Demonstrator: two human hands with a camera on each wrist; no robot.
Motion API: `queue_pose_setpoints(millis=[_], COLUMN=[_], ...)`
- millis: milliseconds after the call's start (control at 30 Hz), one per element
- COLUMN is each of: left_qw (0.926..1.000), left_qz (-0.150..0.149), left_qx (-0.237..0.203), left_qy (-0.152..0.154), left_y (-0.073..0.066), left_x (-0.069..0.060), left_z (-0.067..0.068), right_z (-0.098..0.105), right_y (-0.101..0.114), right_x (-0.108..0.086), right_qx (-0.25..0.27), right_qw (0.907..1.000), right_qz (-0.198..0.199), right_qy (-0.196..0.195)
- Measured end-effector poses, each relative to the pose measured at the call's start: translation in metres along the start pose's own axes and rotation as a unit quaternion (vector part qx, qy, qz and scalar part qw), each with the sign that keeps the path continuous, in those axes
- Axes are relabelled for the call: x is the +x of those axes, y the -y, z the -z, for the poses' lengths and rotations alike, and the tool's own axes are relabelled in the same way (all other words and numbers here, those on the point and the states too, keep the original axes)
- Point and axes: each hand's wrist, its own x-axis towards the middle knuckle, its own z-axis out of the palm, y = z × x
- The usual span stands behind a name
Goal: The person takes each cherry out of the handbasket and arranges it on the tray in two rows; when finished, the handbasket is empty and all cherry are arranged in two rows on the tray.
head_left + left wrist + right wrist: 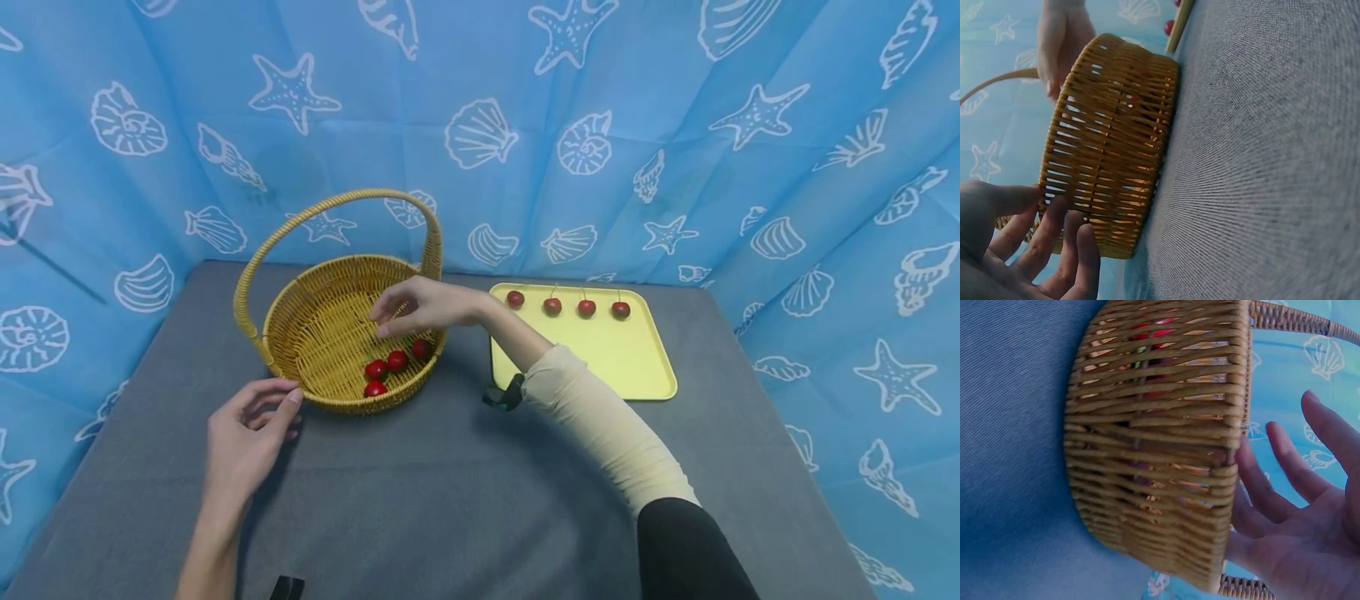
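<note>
A yellow wicker basket (322, 292) with a tall hoop handle stands on the left half of the table. Several red cherries (397, 360) lie inside it, toward its front right. My left hand (251, 429) pinches the basket's front left rim between thumb and fingers. Over the basket's right side hangs my right hand (423, 307), its fingers loosely bent. In the right wrist view those fingers (1291, 462) are spread beyond the rim, with nothing seen between them. The weave partly hides the cherries in both wrist views.
To the right lies a pale yellow tray (600, 358) with several stemmed cherries (586, 308) in a row along its far edge. My right forearm crosses over the tray's left part. A blue shell-print curtain (510, 208) hangs behind the grey-covered table (420, 500).
</note>
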Motion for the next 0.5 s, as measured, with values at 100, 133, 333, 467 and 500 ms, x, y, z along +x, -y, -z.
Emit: queue_pose_setpoints(millis=[100,133,333,467,500], left_qw=[1.0000,1.0000,1.0000,1.0000,1.0000], left_qz=[0.000,-0.001,-0.007,-0.008,-0.008], left_qx=[-0.003,-0.003,-0.002,-0.003,-0.003], left_qy=[0.003,0.003,0.003,0.001,0.001], left_y=[0.001,0.001,0.001,0.000,0.000], left_x=[0.000,0.000,-0.001,-0.002,-0.002], left_z=[0.001,0.001,0.001,0.001,0.001], right_z=[0.000,0.000,-0.001,-0.004,-0.005], right_y=[0.002,0.002,-0.002,-0.004,-0.004], right_x=[0.005,0.006,0.009,0.012,0.013], right_qx=[-0.008,-0.012,0.019,0.078,0.090], right_qw=[0.9993,0.9989,0.9953,0.9888,0.9869], right_qz=[-0.030,-0.038,-0.080,-0.112,-0.118], right_qy=[0.019,0.026,0.050,0.060,0.064])
